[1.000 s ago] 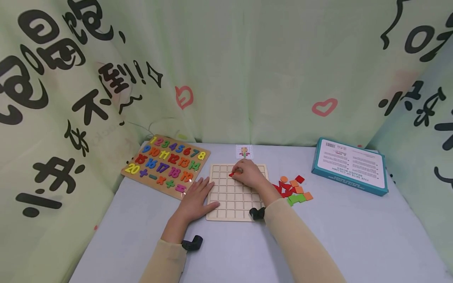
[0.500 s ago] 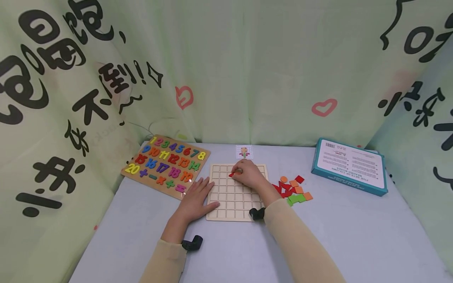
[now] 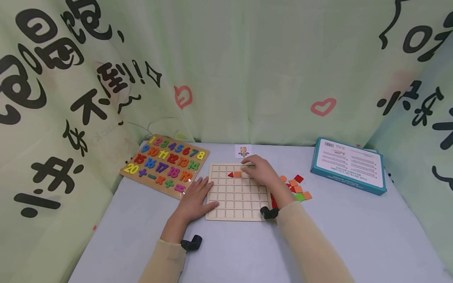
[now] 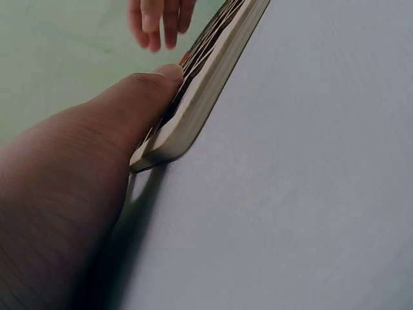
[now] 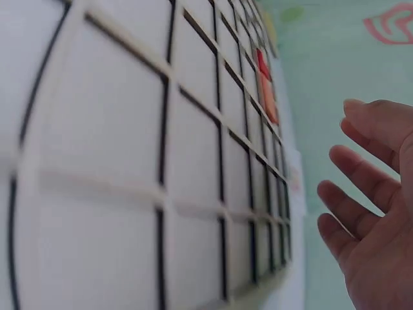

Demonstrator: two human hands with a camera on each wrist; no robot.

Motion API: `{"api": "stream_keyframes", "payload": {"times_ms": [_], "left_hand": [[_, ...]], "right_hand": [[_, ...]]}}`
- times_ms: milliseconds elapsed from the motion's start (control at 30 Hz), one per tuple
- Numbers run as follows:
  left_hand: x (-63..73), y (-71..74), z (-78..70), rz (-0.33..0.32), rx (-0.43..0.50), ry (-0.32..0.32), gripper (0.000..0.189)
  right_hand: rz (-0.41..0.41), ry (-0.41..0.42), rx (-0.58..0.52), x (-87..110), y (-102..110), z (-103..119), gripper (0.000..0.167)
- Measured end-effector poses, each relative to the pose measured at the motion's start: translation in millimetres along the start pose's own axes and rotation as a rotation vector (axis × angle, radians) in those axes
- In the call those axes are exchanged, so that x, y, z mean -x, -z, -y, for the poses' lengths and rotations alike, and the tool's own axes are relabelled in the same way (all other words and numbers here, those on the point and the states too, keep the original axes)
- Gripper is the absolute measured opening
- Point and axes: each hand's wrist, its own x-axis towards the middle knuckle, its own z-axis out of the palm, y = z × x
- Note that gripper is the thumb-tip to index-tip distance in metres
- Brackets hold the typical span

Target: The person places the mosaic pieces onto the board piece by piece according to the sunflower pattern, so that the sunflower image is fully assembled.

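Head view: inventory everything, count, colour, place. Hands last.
Grid board: 1, pale wood, centre of table
Red triangle: 1, red, in the grid's far half
Orange square: 1, orange, right of the triangle
Loose pieces: several, partly hidden, red/orange/green, right of grid
Picture card: 1, white, printed, beyond grid
Number board: 1, tan, multicoloured symbols, left
Box: 1, teal, white label, right
Table: 1, white, underneath
Curtain: pale green, black writing, around
Wrist cameras: 2, black, at wrists
Sleeves: 2, beige, forearms
Left hand: 1, bare, thumb on grid
Right hand: 1, bare, grid's far right
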Motion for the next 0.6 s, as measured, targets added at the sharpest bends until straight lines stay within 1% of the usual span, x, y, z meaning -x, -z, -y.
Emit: {"api": "stream_keyframes", "payload": {"times_ms": [133, 233, 300, 433, 600], "left_hand": [[1.0, 0.7, -0.7, 0.0, 0.01, 0.002, 0.084], [1.3, 1.3, -1.6, 0.005, 0.011, 0.005, 0.085], [1.7, 1.8, -2.1, 0.004, 0.014, 0.008, 0.085], [2.1, 2.5, -2.7, 0.003, 0.019, 0.014, 0.085], [1.5, 3.0, -3.0, 0.011, 0.016, 0.017, 0.085]], "right_hand": [[-0.022, -0.044, 0.015, 15.4, 25.6, -6.2, 0.032], [-0.035, -0.073, 0.038, 29.3, 43.7, -15.5, 0.031], [-0.043, -0.099, 0.044, 39.1, 54.9, -23.8, 0.033], [-0.034, -0.163, 0.048, 58.9, 74.2, -44.9, 0.037], [-0.015, -0.212, 0.062, 82.6, 91.1, -68.7, 0.039]]}}
